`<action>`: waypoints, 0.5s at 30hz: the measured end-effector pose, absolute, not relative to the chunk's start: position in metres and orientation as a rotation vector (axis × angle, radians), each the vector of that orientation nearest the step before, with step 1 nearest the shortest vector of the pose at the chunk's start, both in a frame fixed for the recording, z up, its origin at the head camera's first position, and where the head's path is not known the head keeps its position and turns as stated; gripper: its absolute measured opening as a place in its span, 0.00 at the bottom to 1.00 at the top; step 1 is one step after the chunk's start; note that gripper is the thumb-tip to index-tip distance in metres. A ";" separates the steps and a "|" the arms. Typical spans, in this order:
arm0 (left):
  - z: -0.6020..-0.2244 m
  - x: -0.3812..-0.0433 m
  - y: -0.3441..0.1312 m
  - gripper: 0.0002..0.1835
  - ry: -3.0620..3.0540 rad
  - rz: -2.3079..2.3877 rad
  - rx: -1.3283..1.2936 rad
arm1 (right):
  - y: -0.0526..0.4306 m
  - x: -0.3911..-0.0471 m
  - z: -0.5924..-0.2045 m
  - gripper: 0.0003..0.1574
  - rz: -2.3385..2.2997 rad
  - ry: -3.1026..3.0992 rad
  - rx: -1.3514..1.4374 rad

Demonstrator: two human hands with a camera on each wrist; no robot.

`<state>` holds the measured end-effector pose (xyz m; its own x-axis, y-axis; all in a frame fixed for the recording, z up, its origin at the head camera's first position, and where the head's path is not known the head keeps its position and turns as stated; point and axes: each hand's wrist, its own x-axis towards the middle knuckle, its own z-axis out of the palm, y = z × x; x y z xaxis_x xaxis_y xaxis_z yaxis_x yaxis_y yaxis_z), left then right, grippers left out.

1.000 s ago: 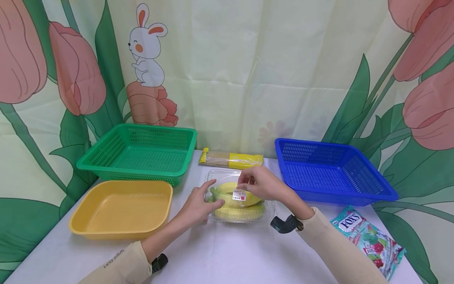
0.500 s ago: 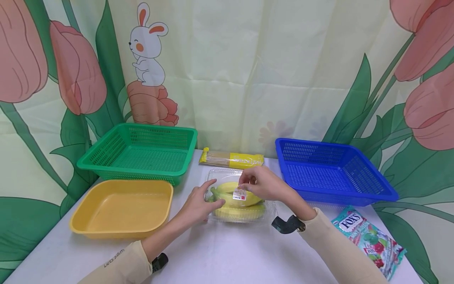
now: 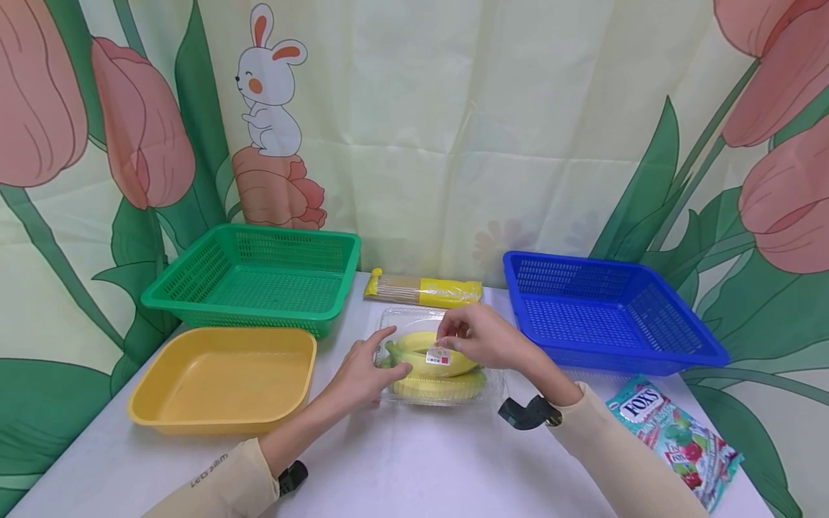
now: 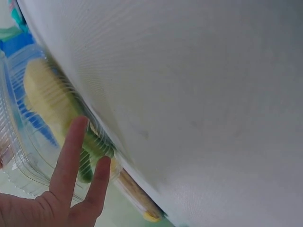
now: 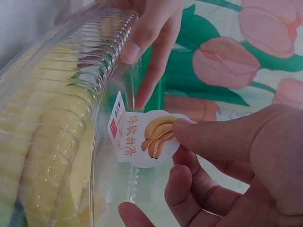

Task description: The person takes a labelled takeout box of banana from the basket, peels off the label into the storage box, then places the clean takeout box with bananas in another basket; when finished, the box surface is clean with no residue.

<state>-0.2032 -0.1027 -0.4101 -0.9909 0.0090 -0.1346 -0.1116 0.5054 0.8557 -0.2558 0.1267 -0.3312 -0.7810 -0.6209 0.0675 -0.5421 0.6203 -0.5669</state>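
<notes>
A clear plastic clamshell box (image 3: 488,392) with bananas (image 3: 421,390) inside lies at the middle of the table. My right hand (image 3: 482,337) pinches the edge of a white sticker (image 5: 154,139) between thumb and forefinger, over the box's lid. Printed on the sticker are bananas and orange characters; its other end bends toward the clear lid. At the box's left side is my left hand (image 3: 360,370), thumb over the front and forefinger toward the back. In the left wrist view, two of its fingers (image 4: 71,151) stretch straight along the box wall.
A packet of noodles (image 3: 421,289) lies behind the box. A green basket (image 3: 311,316) and a yellow tray (image 3: 220,424) stand on the left. To the right are a blue basket (image 3: 622,357) and a Fox's candy bag (image 3: 676,439). A printed curtain (image 3: 414,144) hangs behind the table.
My right hand and wrist have shifted very slightly to the right, still pinching the sticker. The left hand and the box stay in place.
</notes>
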 end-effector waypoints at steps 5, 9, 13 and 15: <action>-0.409 -0.203 -0.102 0.42 2.620 1.495 -0.097 | 0.128 -0.254 -0.331 0.03 -0.879 2.701 -0.978; -0.409 -0.203 -0.102 0.43 2.622 1.494 -0.097 | 0.129 -0.252 -0.331 0.03 -0.884 2.694 -0.969; -0.409 -0.203 -0.103 0.43 2.625 1.488 -0.100 | 0.130 -0.250 -0.330 0.02 -0.883 2.695 -0.972; -0.409 -0.204 -0.103 0.43 2.627 1.484 -0.103 | 0.130 -0.250 -0.330 0.02 -0.885 2.695 -0.975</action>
